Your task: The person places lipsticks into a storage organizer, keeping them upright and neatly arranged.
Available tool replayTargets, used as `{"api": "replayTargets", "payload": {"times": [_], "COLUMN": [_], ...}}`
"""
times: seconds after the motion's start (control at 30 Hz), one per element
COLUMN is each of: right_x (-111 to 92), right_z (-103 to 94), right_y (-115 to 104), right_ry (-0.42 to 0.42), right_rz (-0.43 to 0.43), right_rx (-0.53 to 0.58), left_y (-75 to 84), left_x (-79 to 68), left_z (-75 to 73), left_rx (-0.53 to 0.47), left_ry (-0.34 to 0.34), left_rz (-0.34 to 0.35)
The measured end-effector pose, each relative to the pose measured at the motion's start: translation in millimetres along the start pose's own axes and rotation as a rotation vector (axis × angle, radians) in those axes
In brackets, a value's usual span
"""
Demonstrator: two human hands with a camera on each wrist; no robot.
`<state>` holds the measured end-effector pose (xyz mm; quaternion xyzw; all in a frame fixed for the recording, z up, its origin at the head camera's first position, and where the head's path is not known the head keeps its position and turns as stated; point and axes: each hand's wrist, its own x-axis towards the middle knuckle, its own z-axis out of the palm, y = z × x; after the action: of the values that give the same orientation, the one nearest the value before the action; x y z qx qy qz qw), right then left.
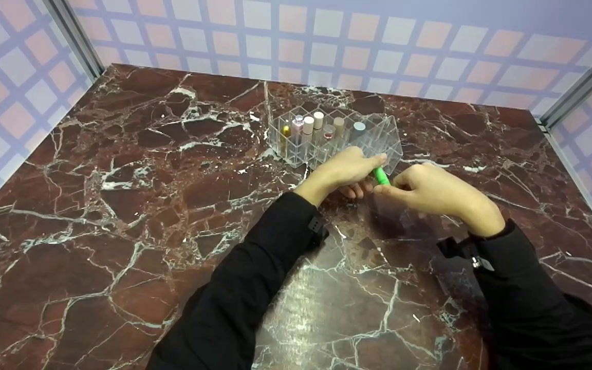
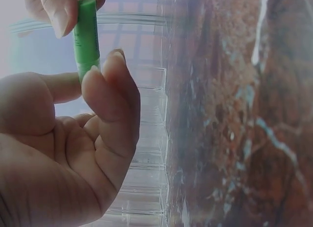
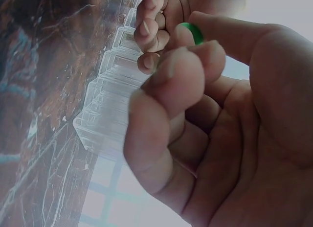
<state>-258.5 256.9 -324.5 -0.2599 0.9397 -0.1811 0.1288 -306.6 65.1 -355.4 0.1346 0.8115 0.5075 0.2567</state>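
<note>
A green lip balm tube point(image 1: 381, 176) is held between both hands, just in front of a clear organizer. My left hand point(image 1: 350, 167) pinches one end between thumb and fingers; the left wrist view shows a paler band on the tube point(image 2: 87, 34) right at these fingertips. At the other end, my right hand point(image 1: 432, 190) pinches the tube with thumb and forefinger. Its remaining fingers curl toward the palm in the right wrist view, where only a bit of green point(image 3: 195, 34) shows between the fingers.
The clear organizer point(image 1: 394, 137), divided into diamond-shaped compartments, stands on the dark red marbled table point(image 1: 121, 241). Several upright cosmetic tubes fill its left and middle, among them a white-capped one point(image 1: 318, 118) and a grey-blue-capped one point(image 1: 359, 126). Checkered panels point(image 1: 327, 51) enclose the back and sides.
</note>
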Motion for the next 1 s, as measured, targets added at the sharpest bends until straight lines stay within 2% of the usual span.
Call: {"api": "replayTargets", "payload": {"times": [0.2, 0.37, 0.5, 0.8, 1.0], "right_x": [0.5, 1.5, 2.5, 4.5, 3.6], "right_z": [0.3, 1.5, 3.3, 5.3, 4.9], "right_y": [0.1, -1.8, -1.1, 2.4, 2.2], "right_ry": [0.068, 0.106, 0.129, 0.124, 0.107], "right_rz": [-0.016, -0.015, -0.053, -0.103, -0.082], "right_rx": [-0.045, -0.058, -0.061, -0.064, -0.053], "left_y": [1.0, 2.8, 3.4, 3.8, 4.4], "left_x": [0.8, -0.8, -1.8, -2.6, -2.9], "left_z": [0.5, 1.8, 2.0, 1.2, 0.0], "left_rx": [0.015, 0.012, 0.019, 0.044, 0.016], "left_ry": [0.037, 0.056, 0.058, 0.068, 0.081], "left_rz": [0.025, 0.007, -0.003, -0.011, 0.007]}}
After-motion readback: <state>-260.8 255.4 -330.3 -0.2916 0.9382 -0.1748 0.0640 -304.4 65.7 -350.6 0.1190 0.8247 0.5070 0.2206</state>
